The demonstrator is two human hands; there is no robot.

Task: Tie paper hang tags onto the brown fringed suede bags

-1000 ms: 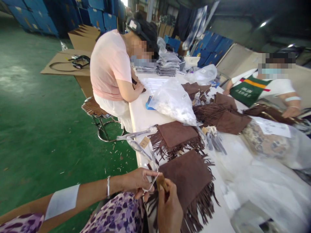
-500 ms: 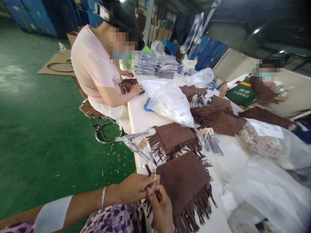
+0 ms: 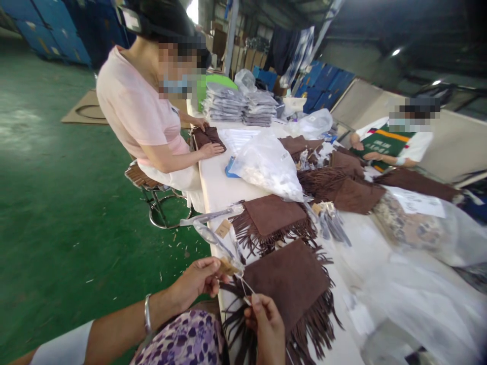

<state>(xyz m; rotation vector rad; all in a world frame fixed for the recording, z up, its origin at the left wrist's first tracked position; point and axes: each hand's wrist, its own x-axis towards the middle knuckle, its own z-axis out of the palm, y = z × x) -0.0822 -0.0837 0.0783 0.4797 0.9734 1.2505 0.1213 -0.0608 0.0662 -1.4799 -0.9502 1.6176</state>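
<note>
Pinches a tan tag [image 3: 229,266] in the left fingers [image 3: 212,265], by the desk's [image 3: 222,191] left edge near its closest end. Grips a thin white string [image 3: 248,287] in the right fingers [image 3: 261,305], closed on it, with a length stretched back toward the tag. Holds both before a brown fringed piece [image 3: 291,279], flat on the desk along that left edge. Has plastic-wrapped straps [image 3: 209,235] just beyond the tag, partly past the left edge; cannot tell if joined to it. Farther along, has a second brown fringed piece [image 3: 279,214], then a bulging clear bag [image 3: 268,167]. Toward the right edge, has a bunch of grey strips [image 3: 335,227], a heap of brown fringed pieces [image 3: 355,195] and a bag of patterned cloth [image 3: 413,218]. Shares the left edge with a person in a pink top [image 3: 139,104], hands [image 3: 212,150] on a folded brown piece [image 3: 208,136], and the far right with a person in a green apron [image 3: 384,145]. Near the far end, has stacked grey packets [image 3: 224,104].
</note>
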